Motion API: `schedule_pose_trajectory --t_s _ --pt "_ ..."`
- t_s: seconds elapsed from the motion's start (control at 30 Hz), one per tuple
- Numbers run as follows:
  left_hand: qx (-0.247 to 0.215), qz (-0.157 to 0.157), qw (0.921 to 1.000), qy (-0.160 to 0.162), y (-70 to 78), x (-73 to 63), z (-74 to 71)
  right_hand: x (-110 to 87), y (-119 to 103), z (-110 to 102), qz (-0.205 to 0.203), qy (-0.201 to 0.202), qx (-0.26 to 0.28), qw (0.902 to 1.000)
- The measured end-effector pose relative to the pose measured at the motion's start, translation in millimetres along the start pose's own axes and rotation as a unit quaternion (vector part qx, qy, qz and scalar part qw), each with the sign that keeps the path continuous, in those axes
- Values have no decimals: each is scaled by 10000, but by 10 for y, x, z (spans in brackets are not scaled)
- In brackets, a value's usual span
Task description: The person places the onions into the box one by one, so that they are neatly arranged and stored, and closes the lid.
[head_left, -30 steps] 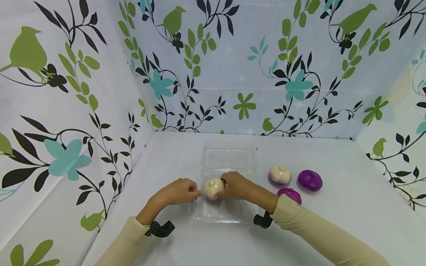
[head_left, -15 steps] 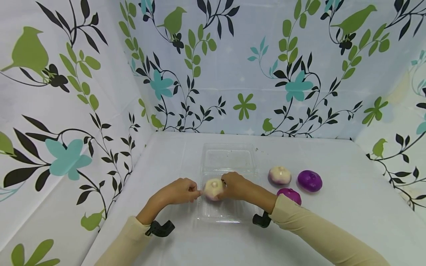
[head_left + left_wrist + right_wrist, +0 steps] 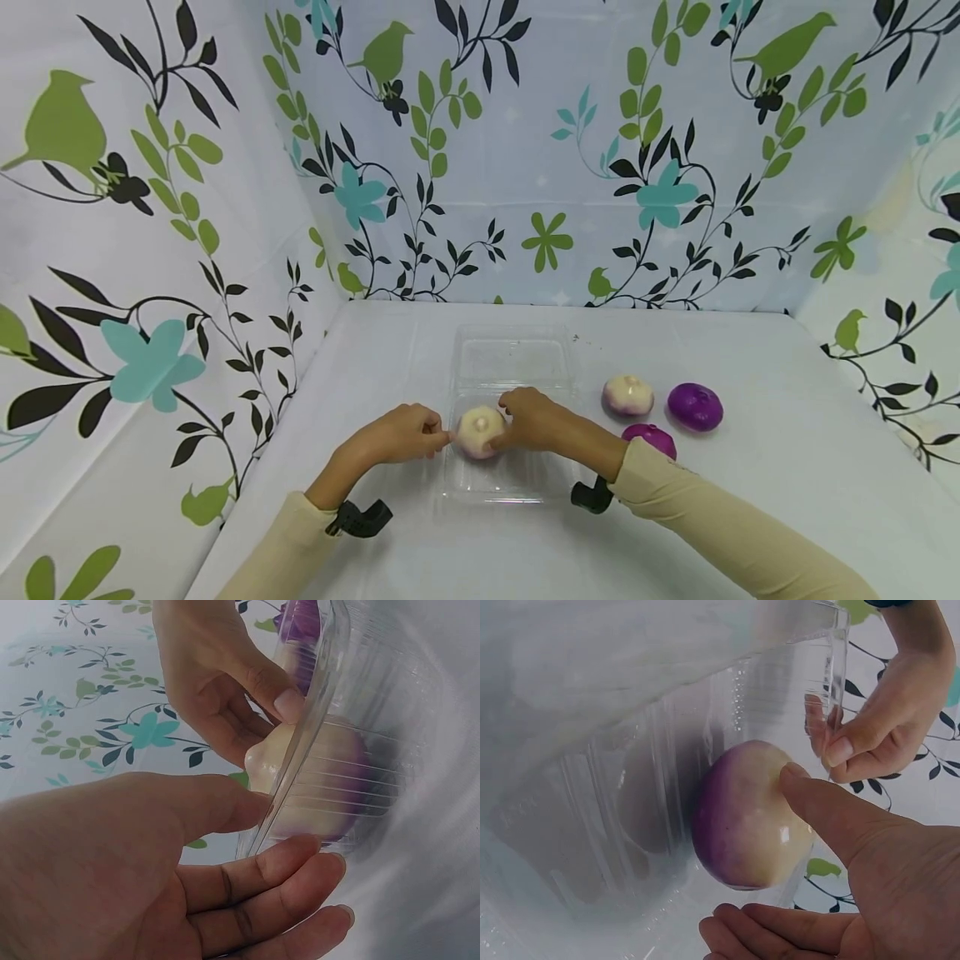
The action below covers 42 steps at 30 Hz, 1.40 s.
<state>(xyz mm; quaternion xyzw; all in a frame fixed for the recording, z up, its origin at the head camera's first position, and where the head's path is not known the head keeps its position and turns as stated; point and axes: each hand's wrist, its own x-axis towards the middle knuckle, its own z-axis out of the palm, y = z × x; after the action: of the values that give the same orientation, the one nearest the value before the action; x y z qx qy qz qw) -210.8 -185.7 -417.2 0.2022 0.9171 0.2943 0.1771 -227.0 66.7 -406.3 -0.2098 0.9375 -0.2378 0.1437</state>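
Observation:
A white-and-purple turnip (image 3: 478, 432) sits in the near half of an open clear plastic clamshell container (image 3: 491, 485). My left hand (image 3: 405, 433) pinches the container's left rim between thumb and fingers, as the left wrist view shows with the rim (image 3: 304, 742) passing between them. Over the turnip is my right hand (image 3: 536, 423). In the right wrist view its thumb tip lies against or just over the turnip (image 3: 754, 817), while the loosely bent fingers (image 3: 769, 930) stand apart from it, leaving a gap.
Right of the container, another white-and-purple turnip (image 3: 628, 395) and two glossy purple round vegetables, one farther right (image 3: 695, 407) and one partly behind my right forearm (image 3: 651, 438), lie on the white table (image 3: 757, 367). The container's lid (image 3: 513, 354) lies folded back, away from me.
My right fingers have loosened and spread away from the turnip, which is a touch lower in the container. My left hand keeps its place at the rim.

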Motion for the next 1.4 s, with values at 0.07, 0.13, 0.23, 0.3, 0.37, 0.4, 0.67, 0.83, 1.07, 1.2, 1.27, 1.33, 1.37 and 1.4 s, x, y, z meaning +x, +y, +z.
schedule_pose_trajectory --t_s 0.07,0.13,0.23,0.3,0.37,0.4,0.67,0.83,1.07,1.2,1.27,1.33,1.37,1.4 --pt "15 6 10000 -1 -6 -2 5 -16 4 -22 8 -24 3 10000" --pt "36 3 10000 6 -11 -4 7 -36 14 -47 3 -37 1 10000" --pt "52 11 10000 18 -20 3 9 -69 41 -89 -72 -20 2 10000" --pt "55 20 10000 19 -21 4 10 -95 69 -124 -130 30 21 9999" --pt "41 42 10000 25 -20 1 9 -124 100 -169 -190 105 73 9997" --pt "35 52 10000 25 -20 -2 10 -140 118 -197 -213 145 121 9996" --pt "-22 60 10000 59 -20 -18 18 -346 307 -480 -171 713 237 9970" --pt "-26 114 9999 57 -22 -13 17 -531 482 -685 129 939 308 9950" --pt "-29 120 9999 23 -12 -10 7 -856 770 -962 323 1452 304 9884" --pt "-19 108 9999 32 -4 -8 1 -1028 983 -1072 378 1713 228 9842" --pt "-9 97 9999 32 -2 -9 2 -1093 1103 -1097 412 1825 111 9823" --pt "-17 93 10000 22 -2 -12 4 -1151 1236 -1107 501 1895 61 9806" --pt "-29 94 9999 17 -1 -13 5 -1179 1303 -1108 566 1913 58 9799" --pt "-39 95 9999 13 -1 -15 7 -1206 1374 -1106 642 1930 76 9791"
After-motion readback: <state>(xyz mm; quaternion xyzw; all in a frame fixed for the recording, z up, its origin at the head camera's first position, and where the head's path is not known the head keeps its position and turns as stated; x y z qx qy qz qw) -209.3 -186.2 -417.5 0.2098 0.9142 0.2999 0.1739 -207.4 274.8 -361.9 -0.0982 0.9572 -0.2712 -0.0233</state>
